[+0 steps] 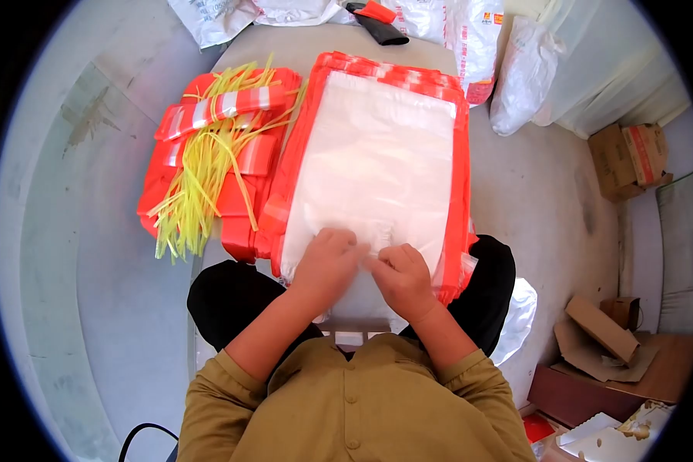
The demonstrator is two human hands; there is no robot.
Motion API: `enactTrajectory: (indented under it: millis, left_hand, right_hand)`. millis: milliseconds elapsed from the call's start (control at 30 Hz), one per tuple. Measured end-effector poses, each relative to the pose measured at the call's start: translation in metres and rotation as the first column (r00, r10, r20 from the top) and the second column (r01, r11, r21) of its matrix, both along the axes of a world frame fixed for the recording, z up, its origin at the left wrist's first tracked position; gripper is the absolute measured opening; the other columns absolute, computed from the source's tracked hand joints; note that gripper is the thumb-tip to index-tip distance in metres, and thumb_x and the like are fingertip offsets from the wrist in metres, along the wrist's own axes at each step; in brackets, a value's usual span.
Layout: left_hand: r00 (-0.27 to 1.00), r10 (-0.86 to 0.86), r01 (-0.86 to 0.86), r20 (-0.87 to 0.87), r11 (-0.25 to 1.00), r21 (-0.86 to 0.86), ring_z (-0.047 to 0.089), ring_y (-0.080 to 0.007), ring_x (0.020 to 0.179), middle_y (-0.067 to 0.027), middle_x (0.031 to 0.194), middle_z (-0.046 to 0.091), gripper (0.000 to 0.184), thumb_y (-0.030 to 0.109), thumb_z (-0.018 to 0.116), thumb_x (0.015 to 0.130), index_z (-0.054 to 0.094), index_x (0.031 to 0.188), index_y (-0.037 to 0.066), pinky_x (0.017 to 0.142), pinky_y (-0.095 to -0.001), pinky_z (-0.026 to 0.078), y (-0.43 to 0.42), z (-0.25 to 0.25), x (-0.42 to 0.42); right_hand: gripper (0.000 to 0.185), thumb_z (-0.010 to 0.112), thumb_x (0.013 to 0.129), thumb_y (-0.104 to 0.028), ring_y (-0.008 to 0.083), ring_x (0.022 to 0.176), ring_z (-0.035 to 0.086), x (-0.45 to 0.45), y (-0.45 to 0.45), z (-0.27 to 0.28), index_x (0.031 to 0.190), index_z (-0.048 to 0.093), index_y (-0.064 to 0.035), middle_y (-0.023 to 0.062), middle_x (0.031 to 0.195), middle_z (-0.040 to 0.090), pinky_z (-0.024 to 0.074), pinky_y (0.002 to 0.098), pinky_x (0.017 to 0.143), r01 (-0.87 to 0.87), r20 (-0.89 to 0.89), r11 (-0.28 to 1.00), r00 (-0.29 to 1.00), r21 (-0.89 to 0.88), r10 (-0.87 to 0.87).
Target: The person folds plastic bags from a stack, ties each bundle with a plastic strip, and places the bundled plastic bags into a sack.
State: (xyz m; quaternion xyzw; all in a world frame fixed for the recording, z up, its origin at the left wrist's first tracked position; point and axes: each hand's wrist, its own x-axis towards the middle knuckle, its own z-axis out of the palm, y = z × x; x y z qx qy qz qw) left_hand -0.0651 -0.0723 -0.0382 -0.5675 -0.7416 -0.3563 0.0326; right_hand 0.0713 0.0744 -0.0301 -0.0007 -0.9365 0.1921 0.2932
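A stack of red plastic bags (460,192) lies in front of me, with a whitish, see-through plastic bag (373,154) spread flat on top. My left hand (327,266) is closed over the near end of the see-through bag, its fingertips slightly blurred. Close beside it, my right hand (404,279) is closed too, thumb and forefinger pinching the same near end. The fingertips of both hands almost meet, and the plastic between them looks gathered. Exactly how much film each hand holds is hidden.
Left of the stack are folded red bags (254,196) with a bundle of yellow plastic strips (200,185) across them. White printed sacks (470,46) line the table's far edge, near a black-and-red item (379,23). Cardboard boxes (630,162) stand at right; flattened cardboard (604,343) lies lower right.
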Motion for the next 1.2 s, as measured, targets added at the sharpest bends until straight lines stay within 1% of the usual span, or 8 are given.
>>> enactTrajectory:
  millis: [233, 333, 533, 600, 700, 933, 1133, 1200]
  left_hand:
    - [0.999, -0.026, 0.027, -0.041, 0.999, 0.037, 0.062, -0.0321, 0.099, -0.0100, 0.104, 0.065, 0.024, 0.008, 0.069, 0.078, 0.071, 0.102, 0.006, 0.084, -0.0426, 0.053, 0.006, -0.002, -0.003]
    - [0.998, -0.040, 0.043, -0.042, 0.996, 0.077, 0.063, -0.0313, 0.096, -0.0089, 0.101, 0.067, 0.040, 0.002, 0.082, 0.062, 0.072, 0.101, 0.006, 0.083, -0.0413, 0.054, 0.008, -0.010, -0.007]
    - [1.000, -0.005, 0.003, 0.024, 0.998, 0.063, 0.063, -0.0335, 0.094, -0.0094, 0.100, 0.070, 0.029, -0.001, 0.077, 0.070, 0.071, 0.098, 0.006, 0.082, -0.0418, 0.054, 0.011, 0.003, -0.007]
    - [0.996, 0.013, -0.018, 0.088, 0.998, 0.065, 0.064, -0.0344, 0.095, -0.0101, 0.101, 0.071, 0.024, -0.001, 0.075, 0.075, 0.072, 0.098, 0.005, 0.083, -0.0424, 0.054, 0.011, 0.007, -0.007]
    - [0.985, 0.030, -0.037, 0.169, 0.999, 0.040, 0.064, -0.0352, 0.097, -0.0111, 0.102, 0.071, 0.019, -0.001, 0.072, 0.082, 0.072, 0.100, 0.004, 0.085, -0.0432, 0.053, 0.012, 0.018, -0.009]
    - [0.956, 0.066, -0.065, 0.285, 0.998, -0.012, 0.064, -0.0361, 0.097, -0.0137, 0.100, 0.070, 0.016, 0.000, 0.068, 0.087, 0.071, 0.103, 0.001, 0.086, -0.0422, 0.051, 0.012, 0.030, -0.013]
    - [0.903, 0.085, -0.073, 0.421, 0.996, -0.045, 0.064, -0.0325, 0.095, -0.0139, 0.099, 0.068, 0.016, 0.001, 0.066, 0.093, 0.070, 0.108, 0.000, 0.084, -0.0386, 0.051, 0.012, 0.029, -0.017]
    - [0.880, 0.099, -0.097, 0.464, 0.995, -0.028, 0.064, -0.0350, 0.096, -0.0142, 0.097, 0.069, 0.016, 0.003, 0.065, 0.092, 0.072, 0.106, 0.002, 0.086, -0.0430, 0.051, 0.014, 0.027, -0.017]
  right_hand:
    - [0.021, 0.074, 0.077, 0.003, 0.0280, 0.083, 0.063, -0.006, 0.001, 0.007, 0.096, 0.075, -0.0065, 0.0061, 0.092, 0.065, 0.0522, 0.0381, 0.071, -0.015, -0.014, 0.994, 1.000, -0.104, 0.014]
    - [0.018, 0.072, 0.085, 0.003, 0.0292, 0.086, 0.065, -0.006, 0.006, 0.010, 0.101, 0.075, -0.0046, 0.0088, 0.095, 0.067, 0.0544, 0.0394, 0.073, 0.003, 0.008, 0.988, 1.000, -0.152, -0.002]
    - [0.020, 0.061, 0.103, -0.005, 0.0244, 0.099, 0.068, 0.011, 0.038, -0.003, 0.120, 0.072, -0.0003, 0.0132, 0.112, 0.070, 0.0544, 0.0343, 0.089, 0.203, 0.135, 0.868, 0.978, -0.454, -0.158]
    - [0.025, 0.056, 0.107, -0.008, 0.0201, 0.110, 0.065, 0.020, 0.051, 0.008, 0.126, 0.068, 0.0023, 0.0112, 0.122, 0.069, 0.0494, 0.0315, 0.101, 0.293, 0.200, 0.712, 0.956, -0.638, -0.213]
    - [0.029, 0.057, 0.106, -0.007, 0.0187, 0.113, 0.063, 0.034, 0.069, 0.011, 0.132, 0.066, 0.0021, 0.0105, 0.125, 0.067, 0.0491, 0.0318, 0.101, 0.329, 0.110, 0.686, 0.933, -0.649, -0.344]
    - [0.047, 0.055, 0.105, -0.005, 0.0287, 0.140, 0.054, 0.045, 0.073, 0.005, 0.152, 0.049, -0.0011, 0.0163, 0.164, 0.038, 0.0451, 0.0395, 0.116, 0.342, 0.262, 0.681, 0.939, -0.647, -0.223]
    - [0.051, 0.056, 0.104, -0.004, 0.0278, 0.141, 0.052, 0.037, 0.068, -0.008, 0.155, 0.047, -0.0018, 0.0157, 0.169, 0.029, 0.0441, 0.0393, 0.116, 0.254, 0.135, 0.595, 0.962, -0.762, -0.238]
    - [0.052, 0.056, 0.104, -0.002, 0.0263, 0.142, 0.051, 0.035, 0.065, -0.006, 0.155, 0.047, -0.0019, 0.0148, 0.170, 0.027, 0.0444, 0.0393, 0.115, 0.221, 0.112, 0.522, 0.966, -0.824, -0.232]
